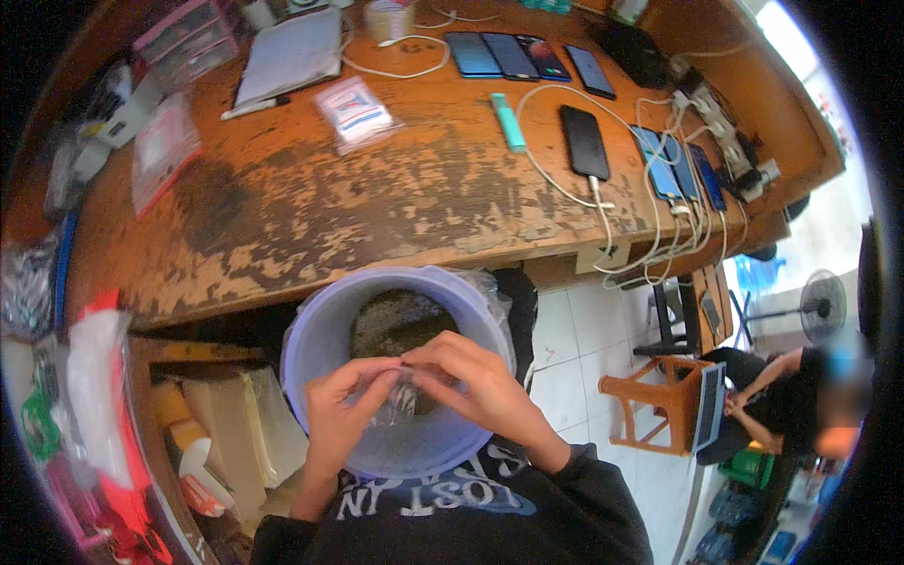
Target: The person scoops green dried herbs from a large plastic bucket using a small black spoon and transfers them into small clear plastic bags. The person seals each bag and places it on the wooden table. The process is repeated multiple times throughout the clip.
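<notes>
Both my hands meet over a pale purple bucket (299, 330), fingertips pinched together. My left hand (347, 403) and my right hand (480, 388) grip between them something small and thin, too small to make out, with a dark speck at the fingertips. Just below the fingers shows a whitish, see-through patch, perhaps clear plastic; whether it is held or lies lower in the bucket I cannot tell. Dark greenish-brown matter (400, 320) covers the bucket's bottom, partly hidden by my hands. The bucket stands against the front edge of a worn wooden desk (377, 198).
Several phones (586, 141) lie on the desk's right side, some joined to white cables near a power strip (720, 127). A turquoise stick-shaped item (508, 122), a plastic packet (356, 111) and a notebook (290, 58) lie farther back. A person sits at right near a brown stool (664, 400).
</notes>
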Tool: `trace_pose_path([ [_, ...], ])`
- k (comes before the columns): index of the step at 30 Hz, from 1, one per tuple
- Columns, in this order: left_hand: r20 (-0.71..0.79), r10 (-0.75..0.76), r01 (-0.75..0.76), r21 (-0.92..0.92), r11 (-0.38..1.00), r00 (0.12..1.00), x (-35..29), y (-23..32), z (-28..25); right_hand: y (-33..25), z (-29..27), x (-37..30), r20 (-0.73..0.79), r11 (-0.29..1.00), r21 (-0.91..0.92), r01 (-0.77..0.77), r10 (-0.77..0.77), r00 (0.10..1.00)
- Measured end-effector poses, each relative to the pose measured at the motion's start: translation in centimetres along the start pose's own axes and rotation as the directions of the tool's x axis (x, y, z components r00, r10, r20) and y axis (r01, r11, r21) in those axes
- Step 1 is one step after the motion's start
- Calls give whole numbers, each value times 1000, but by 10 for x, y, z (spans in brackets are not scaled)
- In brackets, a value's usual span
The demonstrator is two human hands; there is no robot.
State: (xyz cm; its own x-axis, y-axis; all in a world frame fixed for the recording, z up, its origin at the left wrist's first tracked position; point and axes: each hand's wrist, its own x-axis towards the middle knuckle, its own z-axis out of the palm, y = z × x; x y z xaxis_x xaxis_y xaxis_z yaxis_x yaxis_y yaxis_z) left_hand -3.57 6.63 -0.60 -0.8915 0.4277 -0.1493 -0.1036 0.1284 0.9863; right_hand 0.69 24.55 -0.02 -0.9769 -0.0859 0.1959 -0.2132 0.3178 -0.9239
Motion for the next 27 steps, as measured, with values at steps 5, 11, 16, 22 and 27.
trace_pose_path([
  [5,-287,138,-106,124,987,948,-10,-3,-15,7,15,-3,-84,996,-83,-33,26,996],
  [11,-141,620,-419,621,662,772,-26,8,-28,12,25,-12,-181,950,111,-292,308,934],
  [16,-131,470,-370,448,814,873,-25,-13,1,3,33,-13,-39,990,-76,-119,116,992],
  [22,41,275,-278,217,936,960,-35,-30,-9,-4,32,-16,201,964,-264,29,25,979],
  [27,38,227,-228,300,927,973,-42,-33,-5,-1,32,-23,268,917,-375,138,-35,963],
])
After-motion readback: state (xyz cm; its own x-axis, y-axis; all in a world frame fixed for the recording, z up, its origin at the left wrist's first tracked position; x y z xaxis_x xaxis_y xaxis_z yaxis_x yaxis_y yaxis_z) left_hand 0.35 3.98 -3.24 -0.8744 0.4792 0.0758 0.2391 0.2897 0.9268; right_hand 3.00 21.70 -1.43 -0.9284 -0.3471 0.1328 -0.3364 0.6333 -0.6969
